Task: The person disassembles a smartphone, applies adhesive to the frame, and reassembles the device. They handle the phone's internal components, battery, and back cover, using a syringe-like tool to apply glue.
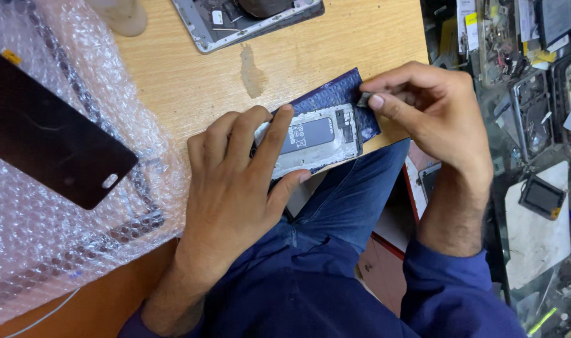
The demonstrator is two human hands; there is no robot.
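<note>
An opened phone body [320,141] with its back off, battery showing, lies on a dark blue patterned mat [335,94] at the wooden table's near edge. My left hand [235,181] presses down on its left end, fingers spread over the frame and thumb under the lower edge. My right hand [432,109] pinches a small dark part [364,99] between thumb and forefinger at the phone's upper right corner.
A black phone screen panel [47,138] rests on bubble wrap [41,238] at the left. Another opened phone frame [248,19] lies at the table's far edge. Cluttered phone parts and boards [535,94] fill a glass surface to the right.
</note>
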